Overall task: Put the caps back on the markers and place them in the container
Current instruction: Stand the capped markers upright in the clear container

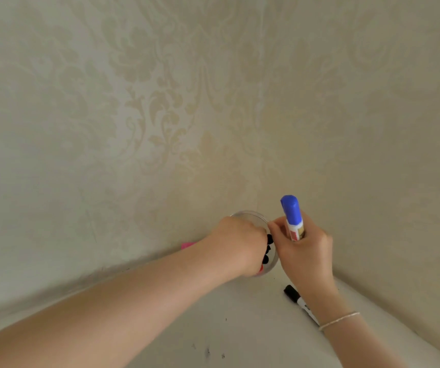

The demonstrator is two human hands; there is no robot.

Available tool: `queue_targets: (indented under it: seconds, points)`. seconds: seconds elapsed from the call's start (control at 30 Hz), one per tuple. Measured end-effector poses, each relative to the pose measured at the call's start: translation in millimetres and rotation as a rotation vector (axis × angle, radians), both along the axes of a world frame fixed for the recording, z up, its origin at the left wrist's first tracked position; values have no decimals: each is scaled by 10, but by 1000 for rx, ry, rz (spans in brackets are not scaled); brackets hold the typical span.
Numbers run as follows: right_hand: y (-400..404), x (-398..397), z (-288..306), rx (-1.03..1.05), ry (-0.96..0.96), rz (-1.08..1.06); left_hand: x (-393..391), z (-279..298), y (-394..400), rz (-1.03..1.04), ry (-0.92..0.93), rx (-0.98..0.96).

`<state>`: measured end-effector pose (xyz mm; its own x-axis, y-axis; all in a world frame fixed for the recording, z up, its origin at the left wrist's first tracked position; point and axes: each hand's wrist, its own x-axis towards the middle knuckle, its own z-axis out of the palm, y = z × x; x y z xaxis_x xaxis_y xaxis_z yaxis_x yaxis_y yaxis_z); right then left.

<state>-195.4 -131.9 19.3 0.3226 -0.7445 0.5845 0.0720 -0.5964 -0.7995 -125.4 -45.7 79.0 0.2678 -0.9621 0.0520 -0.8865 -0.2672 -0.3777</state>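
The container (250,216) stands on the tabletop (240,314) in the far corner, close to the two walls (160,102). The left hand (237,245) is over its mouth and covers most of it. Some markers (266,257) stand inside, at the right part of the container. The right hand (303,251) is just right of the container and holds one capped marker (293,219) upright, cap at the top. Another marker (299,302) lies on the tabletop nearer to the person, partly under the right wrist. A small object (188,245) lies behind the left forearm, at the foot of the wall.
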Motion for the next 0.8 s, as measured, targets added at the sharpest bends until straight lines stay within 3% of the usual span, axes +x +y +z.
queue_targets:
  seconds: [0.17,0.33,0.57,0.8]
  points:
    - [17,55,69,-133,13,-31,94,52,25,19,155,17]
    - [23,97,67,-231,52,-62,40,-114,58,85,233,-104]
    - [-6,72,77,-182,72,-53,52,-247,3,91,181,-243]
    - [-20,70,75,-127,68,-55,113,-203,-66,26,407,-228]
